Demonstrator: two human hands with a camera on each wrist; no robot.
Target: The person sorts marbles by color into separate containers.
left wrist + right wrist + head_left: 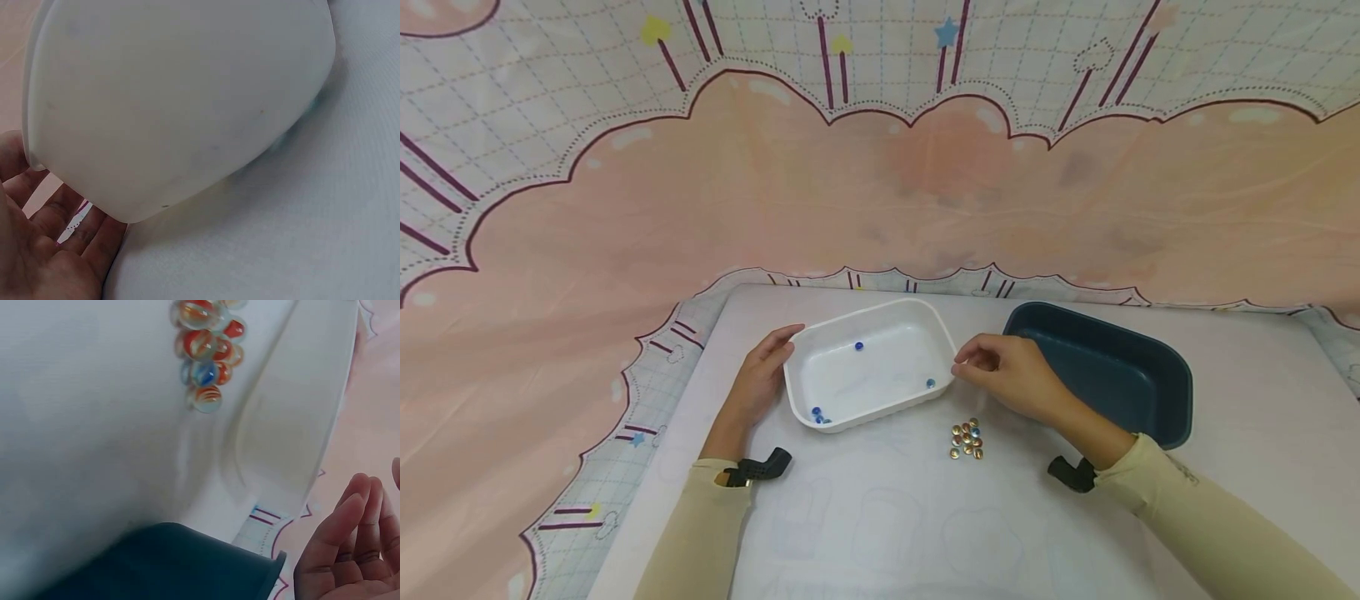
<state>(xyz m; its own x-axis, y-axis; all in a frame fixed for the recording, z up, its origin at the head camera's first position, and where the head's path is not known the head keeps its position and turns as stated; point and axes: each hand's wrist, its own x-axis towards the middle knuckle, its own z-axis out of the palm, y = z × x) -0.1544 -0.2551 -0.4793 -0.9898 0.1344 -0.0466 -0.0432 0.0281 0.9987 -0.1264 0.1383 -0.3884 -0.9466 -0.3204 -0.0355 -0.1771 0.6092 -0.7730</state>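
Tray (880, 379), white, sits between the hands. The left hand (762, 377) grips its left end; the right hand (1011, 377) bends at the right rim, its hold unclear. A level grip should keep the blue marbles (859, 346) from rolling. The tray's long axis runs crosswise, right end lying farther off.

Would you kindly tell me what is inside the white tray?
Blue marbles: a cluster in the near left corner, one toward the far side, one near the right end. The white tray's near rim partly covers the cluster.
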